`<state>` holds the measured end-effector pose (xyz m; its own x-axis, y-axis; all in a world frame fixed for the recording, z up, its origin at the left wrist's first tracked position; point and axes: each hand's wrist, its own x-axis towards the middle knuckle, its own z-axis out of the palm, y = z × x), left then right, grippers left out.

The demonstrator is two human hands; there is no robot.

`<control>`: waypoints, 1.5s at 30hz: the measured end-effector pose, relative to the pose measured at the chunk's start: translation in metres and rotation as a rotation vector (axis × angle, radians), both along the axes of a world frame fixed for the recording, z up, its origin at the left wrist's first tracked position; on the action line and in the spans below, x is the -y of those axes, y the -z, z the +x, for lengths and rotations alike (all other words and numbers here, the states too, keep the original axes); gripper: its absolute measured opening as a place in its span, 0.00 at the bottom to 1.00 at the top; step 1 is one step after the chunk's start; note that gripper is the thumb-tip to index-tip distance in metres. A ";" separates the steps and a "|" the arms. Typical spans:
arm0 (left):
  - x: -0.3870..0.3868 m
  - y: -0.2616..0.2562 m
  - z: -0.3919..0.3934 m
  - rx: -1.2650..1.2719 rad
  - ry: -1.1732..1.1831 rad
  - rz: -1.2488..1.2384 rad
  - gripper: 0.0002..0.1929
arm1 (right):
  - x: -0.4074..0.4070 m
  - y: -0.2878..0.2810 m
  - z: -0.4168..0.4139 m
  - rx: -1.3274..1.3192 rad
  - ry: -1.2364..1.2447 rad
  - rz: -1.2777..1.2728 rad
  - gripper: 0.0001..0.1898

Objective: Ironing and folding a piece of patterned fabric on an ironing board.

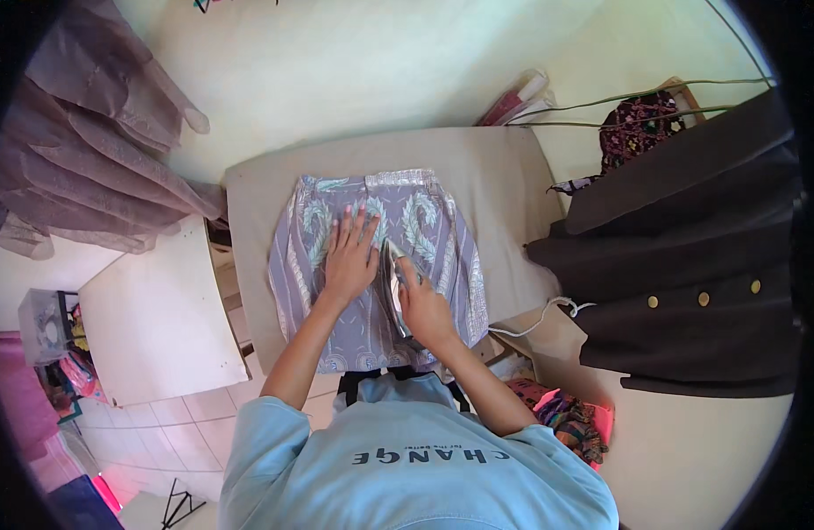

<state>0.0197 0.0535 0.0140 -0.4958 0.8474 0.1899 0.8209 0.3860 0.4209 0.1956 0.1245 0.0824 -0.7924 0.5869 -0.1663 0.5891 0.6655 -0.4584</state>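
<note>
A purple patterned skirt-like garment (407, 212) with pale leaf motifs lies spread before me, its gathered waistband (400, 177) at the far end. It rests on a padded, beige cloth-covered board (506, 199). Flat on the fabric, left of the middle, is my left hand (352, 258), fingers apart and holding nothing. My right hand (421, 301) grips the handle of a clothes iron (392, 291), which is tilted on its side with its shiny soleplate edge facing left. The iron's tip points away from me, close beside my left hand. My right fingers hide most of its handle.
A pale cord (539, 321) runs off the board's right side. Dark buttoned clothing (685, 278) hangs at right, mauve sheer garments (108, 126) at left. A white panel (158, 318) stands left of the board. Folded fabrics (572, 424) sit low at right.
</note>
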 end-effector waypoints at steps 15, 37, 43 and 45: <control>-0.009 0.031 -0.007 -0.082 -0.053 -0.139 0.31 | -0.032 0.002 -0.027 -0.003 -0.004 -0.040 0.30; -0.054 0.025 0.027 -0.149 -0.034 -0.230 0.31 | -0.042 -0.005 0.044 0.050 0.082 0.026 0.30; -0.049 0.017 0.072 -0.059 0.016 -0.130 0.32 | -0.056 -0.010 0.054 0.064 0.091 0.027 0.30; -0.045 0.029 0.081 -0.074 0.024 -0.147 0.33 | -0.071 -0.008 0.037 0.053 0.128 -0.002 0.31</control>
